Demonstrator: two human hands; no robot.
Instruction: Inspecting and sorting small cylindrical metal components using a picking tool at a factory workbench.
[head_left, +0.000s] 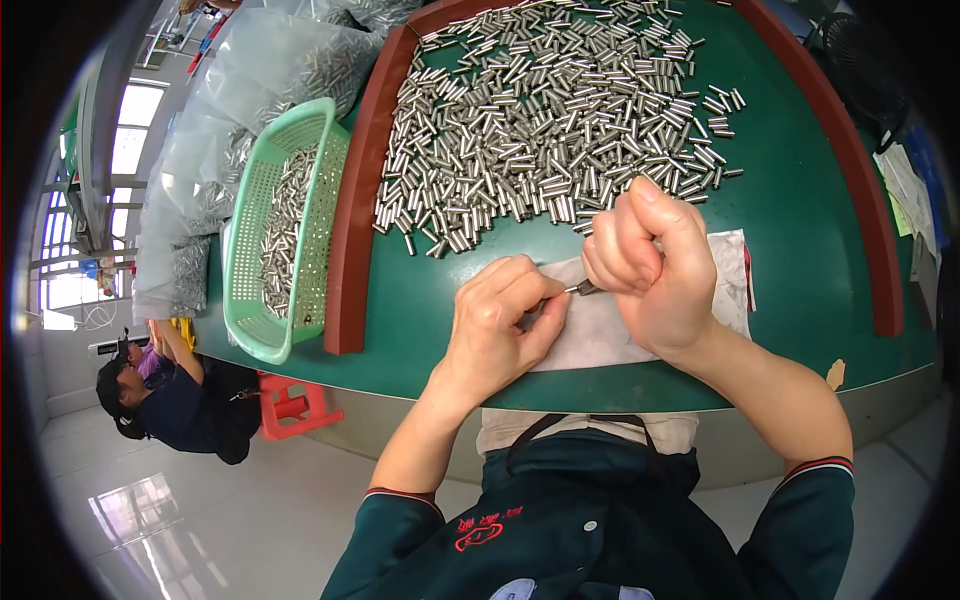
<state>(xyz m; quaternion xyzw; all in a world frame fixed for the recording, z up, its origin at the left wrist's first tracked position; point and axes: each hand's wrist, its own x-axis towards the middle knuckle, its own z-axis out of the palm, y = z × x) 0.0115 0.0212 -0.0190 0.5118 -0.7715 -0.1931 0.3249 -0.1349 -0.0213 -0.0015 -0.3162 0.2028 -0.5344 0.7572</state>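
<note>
My left hand [500,325] is closed, thumb and forefinger pinching a small shiny metal piece [571,290] that is mostly hidden by the fingertips. My right hand [655,270] is curled into a fist around a thin tool; only its dark tip [586,287] shows, reaching to the metal piece. Both hands are above a white, stained cloth [650,335] near the table's front edge. Beyond them a wide pile of short, silvery metal pins [550,120] lies loose on the green tabletop [440,300].
Reddish-brown rails [352,270] border the work surface on both sides. Left of them stands a green perforated basket [262,335] with more pins, beside clear plastic bags [180,190] of pins. A black fan [860,65] is at the far right. Another person [180,395] is at the left near a red stool [300,405].
</note>
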